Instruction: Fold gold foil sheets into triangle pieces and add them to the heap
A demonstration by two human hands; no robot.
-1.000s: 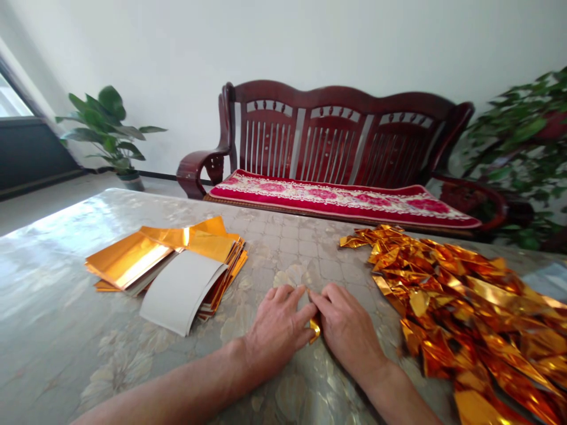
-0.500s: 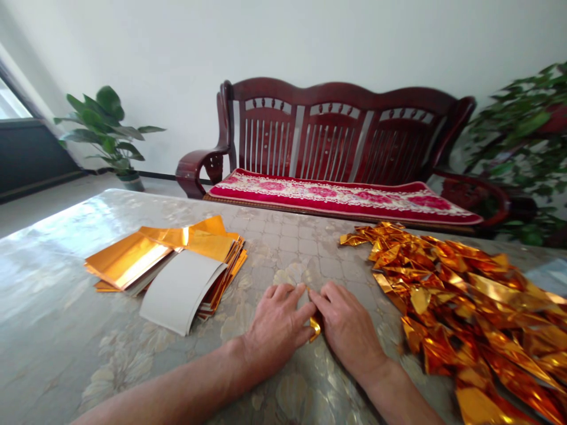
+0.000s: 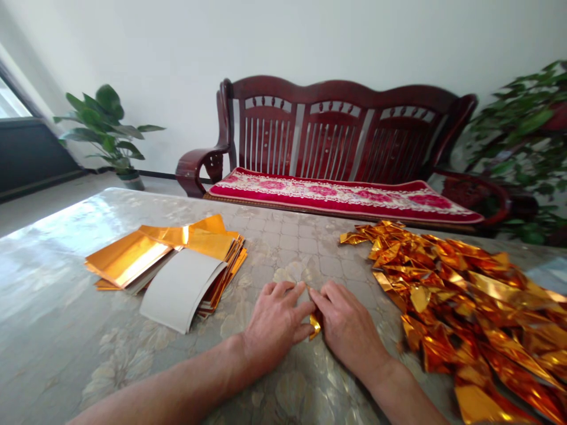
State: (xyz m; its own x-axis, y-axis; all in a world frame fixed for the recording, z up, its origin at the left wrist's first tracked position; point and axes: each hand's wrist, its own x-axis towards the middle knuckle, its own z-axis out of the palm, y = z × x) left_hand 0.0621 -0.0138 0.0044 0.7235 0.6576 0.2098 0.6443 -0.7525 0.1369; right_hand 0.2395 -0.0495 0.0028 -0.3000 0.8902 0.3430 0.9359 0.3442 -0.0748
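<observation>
My left hand (image 3: 273, 323) and my right hand (image 3: 348, 324) lie side by side on the patterned table (image 3: 53, 330), fingertips meeting. Between them they press a small piece of gold foil paper (image 3: 314, 325), mostly hidden under the fingers; only a shiny corner shows. Both hands have the fingers bent and pressed down on it. To the left lies a stack of flat gold foil sheets (image 3: 133, 260) with a white-backed sheet (image 3: 179, 289) on top. On the right spreads a heap of folded gold foil pieces (image 3: 460, 301).
Behind the table stands a dark red wooden bench (image 3: 336, 136) with a red flowered cushion (image 3: 345, 198). A potted plant (image 3: 106, 127) is on the floor at the left and a leafy plant (image 3: 527, 147) at the right.
The hands have hardly moved; the fingers shift slightly over the foil piece, and the view has tilted a little.
</observation>
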